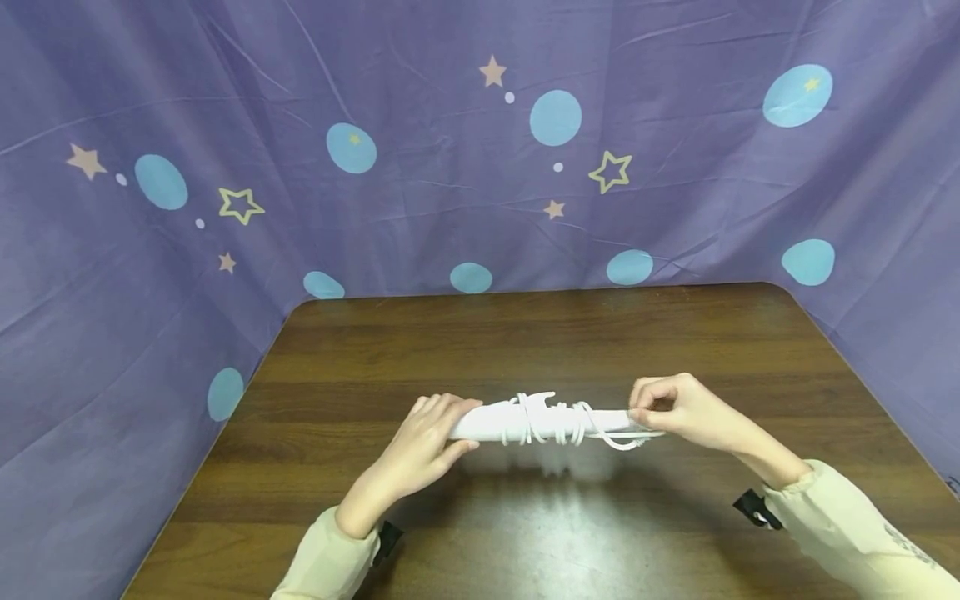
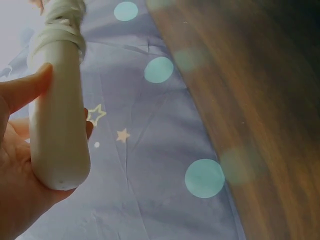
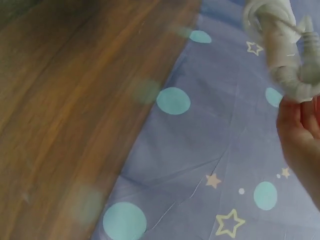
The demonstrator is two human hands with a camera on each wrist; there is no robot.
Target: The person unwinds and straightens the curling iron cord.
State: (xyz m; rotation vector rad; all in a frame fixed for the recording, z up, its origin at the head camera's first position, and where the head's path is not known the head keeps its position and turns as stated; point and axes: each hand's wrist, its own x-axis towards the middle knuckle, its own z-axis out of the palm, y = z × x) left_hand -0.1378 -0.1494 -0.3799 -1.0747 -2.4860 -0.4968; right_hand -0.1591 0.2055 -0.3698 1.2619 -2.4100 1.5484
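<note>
The left hand (image 1: 427, 437) has its grip closed round the rounded left end of a white cylinder (image 1: 491, 423), fingers over the top and thumb underneath; the left wrist view shows that blunt end seated in the palm. The cylinder is held level, lifted just above the wooden table (image 1: 525, 333) near its front-middle. Around its middle runs a white cord (image 1: 551, 421), wound in several uneven loops, some of them crossing. At the right end the right hand (image 1: 686, 412) has its fingertips pinched together on the cord where a loose loop sags below the cylinder; whether they also clamp the cylinder's tip I cannot tell. Behind stands a purple cloth (image 1: 480, 167) with stars and blue dots. Judging by this, the work is mid-wrap or mid-unwrap. The next move would need the left hand to keep the cylinder steady while the right leads the slack loop round it without tangling the other turns
</note>
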